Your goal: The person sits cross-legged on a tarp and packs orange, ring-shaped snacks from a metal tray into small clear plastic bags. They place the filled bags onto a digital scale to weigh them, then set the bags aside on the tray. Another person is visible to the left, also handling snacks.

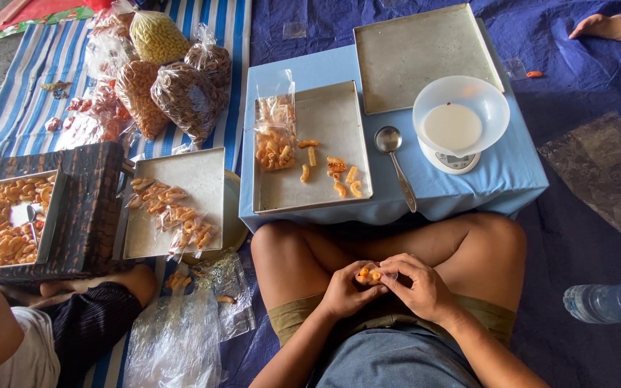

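You're mid-packing: both hands meet over your lap, left hand (344, 290) and right hand (418, 286) each with grip pinched on a small snack bag (369, 274). Judged next: close it, needs steady fingers. Wrists bent inward, elbows tucked. Loose snacks (339, 174) lie on the tray (325, 118) at the desk's (497, 179) near edge.

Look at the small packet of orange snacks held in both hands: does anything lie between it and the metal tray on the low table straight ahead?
Nothing visible does. The left hand and right hand hold the snack packet over the lap; only bare knees and the table's front edge separate it from the metal tray.
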